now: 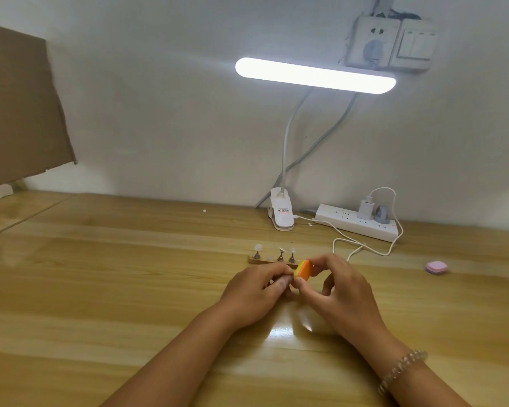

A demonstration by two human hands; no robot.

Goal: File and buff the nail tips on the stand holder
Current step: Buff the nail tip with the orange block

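A narrow wooden stand holder (260, 259) lies on the table just beyond my hands. Three small metal pegs with clear nail tips (258, 247) stand on it. My right hand (340, 292) pinches a small orange and yellow buffer block (302, 270) between thumb and fingers. My left hand (254, 292) has its fingertips curled against the block's left side, pinching something small that I cannot make out. Both hands hover right in front of the holder's right end, which they hide.
A white clip lamp (281, 214) with a lit bar stands behind the holder. A white power strip (356, 223) and its looping cable (362, 245) lie at the back right. A small pink block (436, 267) sits to the right. Cardboard (21, 104) leans at the far left.
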